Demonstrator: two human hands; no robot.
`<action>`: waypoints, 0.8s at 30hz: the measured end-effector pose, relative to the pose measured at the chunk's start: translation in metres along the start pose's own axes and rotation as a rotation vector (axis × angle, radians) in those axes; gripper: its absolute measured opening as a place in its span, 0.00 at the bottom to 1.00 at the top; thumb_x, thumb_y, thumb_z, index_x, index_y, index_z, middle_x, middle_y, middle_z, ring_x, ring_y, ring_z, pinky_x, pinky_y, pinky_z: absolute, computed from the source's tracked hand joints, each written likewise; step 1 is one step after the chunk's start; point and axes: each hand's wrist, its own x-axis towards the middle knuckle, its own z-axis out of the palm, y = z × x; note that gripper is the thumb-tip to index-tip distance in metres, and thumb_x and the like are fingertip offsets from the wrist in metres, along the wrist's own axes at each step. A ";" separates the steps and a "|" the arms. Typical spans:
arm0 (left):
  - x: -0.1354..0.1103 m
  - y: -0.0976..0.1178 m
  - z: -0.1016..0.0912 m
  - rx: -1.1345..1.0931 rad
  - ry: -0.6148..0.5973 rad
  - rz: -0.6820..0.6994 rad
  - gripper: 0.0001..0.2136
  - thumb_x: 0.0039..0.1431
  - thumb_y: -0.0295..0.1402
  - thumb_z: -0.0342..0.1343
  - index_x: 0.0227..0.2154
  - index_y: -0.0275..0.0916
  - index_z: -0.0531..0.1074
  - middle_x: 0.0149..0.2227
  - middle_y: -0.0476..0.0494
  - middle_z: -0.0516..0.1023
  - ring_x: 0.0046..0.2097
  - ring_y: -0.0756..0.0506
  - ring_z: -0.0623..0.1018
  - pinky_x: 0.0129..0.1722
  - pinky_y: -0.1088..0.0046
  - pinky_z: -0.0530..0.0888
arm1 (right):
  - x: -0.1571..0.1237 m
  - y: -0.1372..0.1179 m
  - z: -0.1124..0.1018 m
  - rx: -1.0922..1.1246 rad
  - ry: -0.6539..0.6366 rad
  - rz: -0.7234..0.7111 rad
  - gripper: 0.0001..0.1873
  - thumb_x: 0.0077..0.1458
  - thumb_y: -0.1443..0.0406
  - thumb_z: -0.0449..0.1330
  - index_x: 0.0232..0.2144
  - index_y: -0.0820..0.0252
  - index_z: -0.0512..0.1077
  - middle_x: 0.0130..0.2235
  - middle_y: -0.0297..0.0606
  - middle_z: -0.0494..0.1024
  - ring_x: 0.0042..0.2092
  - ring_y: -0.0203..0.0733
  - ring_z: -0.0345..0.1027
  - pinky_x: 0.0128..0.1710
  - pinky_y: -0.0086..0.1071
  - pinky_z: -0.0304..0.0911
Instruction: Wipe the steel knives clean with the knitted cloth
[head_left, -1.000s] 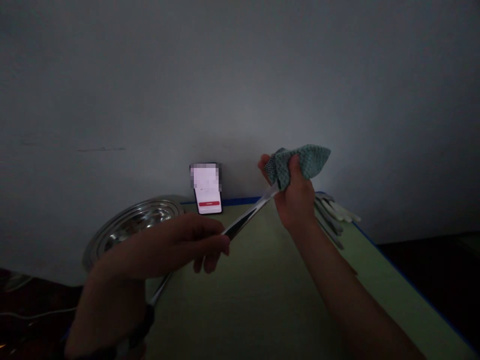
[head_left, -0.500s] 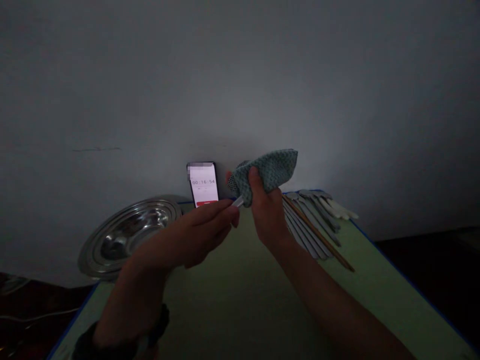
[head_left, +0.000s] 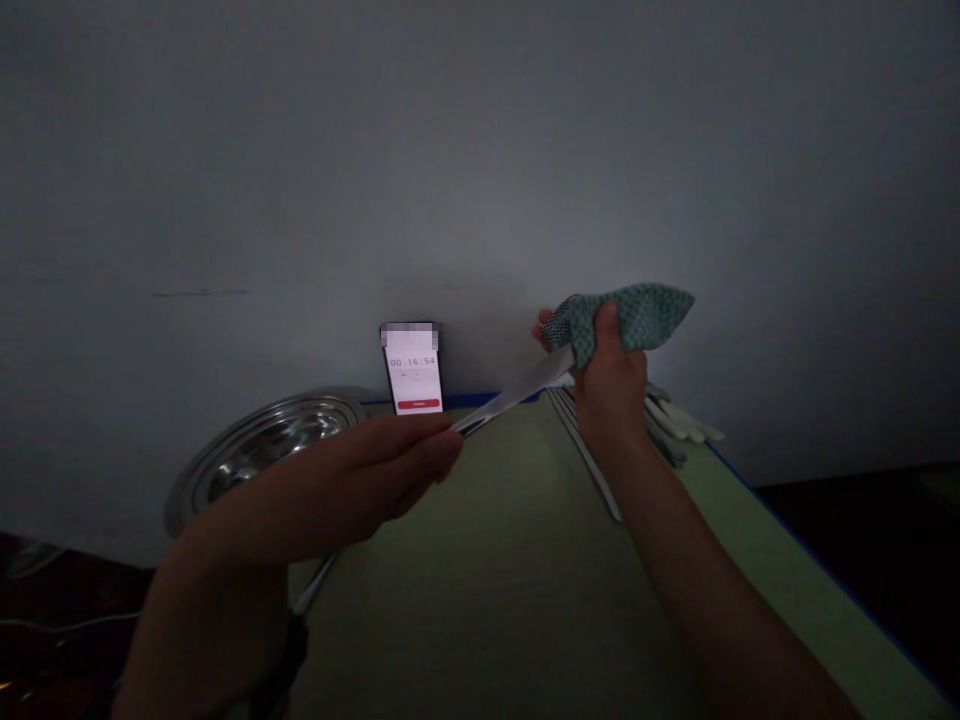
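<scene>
My left hand is closed around the handle end of a long metal utensil, which slants up to the right over the green table. My right hand grips a teal knitted cloth that is bunched round the utensil's far end, so that end is hidden. Both hands are raised above the table, near the back wall.
A phone showing a timer leans against the wall at the table's back edge. A steel bowl sits at the back left. Several flat utensils lie in a row behind my right wrist. The table's right edge is blue.
My right hand with the cloth slid in along the utensil toward my left hand, then back out to the right, baring a long stretch of the metal again.
</scene>
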 end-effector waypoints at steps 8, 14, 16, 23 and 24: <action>0.004 0.002 0.001 -0.041 -0.091 -0.062 0.16 0.61 0.44 0.42 0.30 0.41 0.70 0.22 0.50 0.67 0.24 0.51 0.67 0.22 0.79 0.67 | -0.018 -0.004 0.016 0.292 0.041 0.219 0.11 0.55 0.58 0.55 0.29 0.59 0.69 0.29 0.33 0.80 0.35 0.38 0.76 0.41 0.37 0.71; 0.001 0.001 -0.001 -0.051 -0.088 -0.058 0.15 0.61 0.43 0.43 0.29 0.40 0.70 0.21 0.50 0.66 0.24 0.51 0.67 0.22 0.78 0.68 | -0.022 -0.013 0.020 0.342 0.042 0.254 0.10 0.56 0.59 0.53 0.29 0.59 0.69 0.30 0.33 0.80 0.36 0.37 0.76 0.42 0.36 0.71; 0.000 0.000 0.000 -0.056 -0.085 -0.047 0.15 0.61 0.42 0.43 0.29 0.40 0.69 0.21 0.50 0.66 0.24 0.51 0.67 0.22 0.79 0.68 | -0.028 -0.016 0.025 0.354 0.036 0.264 0.11 0.57 0.59 0.53 0.30 0.59 0.69 0.31 0.34 0.80 0.36 0.37 0.76 0.42 0.36 0.71; 0.013 0.005 0.013 0.008 0.022 -0.042 0.15 0.61 0.40 0.41 0.28 0.40 0.68 0.23 0.50 0.68 0.24 0.51 0.69 0.23 0.78 0.68 | -0.080 -0.008 0.045 0.264 -0.201 0.480 0.21 0.55 0.50 0.52 0.33 0.61 0.73 0.35 0.41 0.81 0.37 0.42 0.76 0.44 0.38 0.70; 0.015 0.007 0.015 0.028 0.034 -0.046 0.15 0.61 0.40 0.41 0.27 0.40 0.69 0.23 0.50 0.69 0.24 0.51 0.69 0.24 0.77 0.69 | -0.084 -0.006 0.046 0.220 -0.210 0.498 0.22 0.54 0.49 0.52 0.33 0.62 0.73 0.35 0.42 0.81 0.38 0.42 0.76 0.45 0.38 0.69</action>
